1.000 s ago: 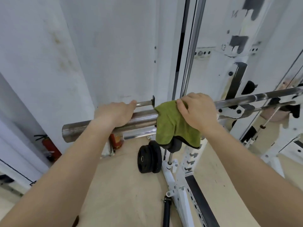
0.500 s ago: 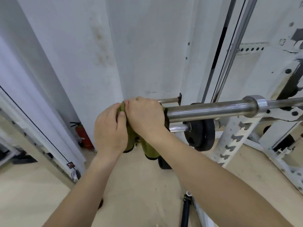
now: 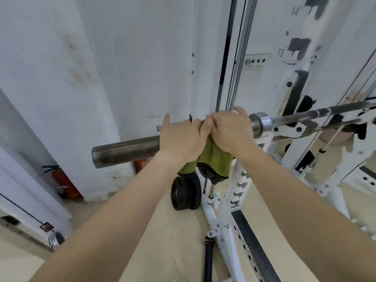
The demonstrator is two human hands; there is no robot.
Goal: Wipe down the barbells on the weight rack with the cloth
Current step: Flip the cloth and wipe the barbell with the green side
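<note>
Gripping entry, left: the left hand (image 3: 181,139) closes over the thick sleeve of a round grey steel barbell (image 3: 126,150), fingers curled across the top, with one outer finger (image 3: 167,121) lifted clear.
- Right hand (image 3: 230,132): touches the left. Its fingers are wrapped round an olive-green cloth (image 3: 213,157) that is folded over the sleeve.
- Cloth: the upper part is hidden under both hands and two flaps hang below them. Whether it reaches under the left palm cannot be told.
- Fingertips of both hands: out of sight behind the bar.
- Barbell: lies level on a white steel weight rack (image 3: 234,192). The bare sleeve end juts left of the hands. A bright steel collar (image 3: 262,123) sits just right of the right hand. The thin shaft (image 3: 325,113) runs on to the right frame edge, where it is cut off.
- Rack support under the shaft: partly masked by white brackets.
- Behind the rack at right: a pale peach shape (image 3: 335,137), too blurred to identify.
- Below the cloth: a pair of black round weight plates (image 3: 184,193) on the pale floor (image 3: 162,241), their top edge covered by a flap.
- Against the white wall (image 3: 142,58): a red fire extinguisher (image 3: 63,184).
- Beneath the sleeve: a second red object (image 3: 141,163), mostly hidden.
- Rising behind the right hand: a chrome vertical guide rod (image 3: 238,58).
- At the bottom edge: a black tube (image 3: 208,259), cut off.
</note>
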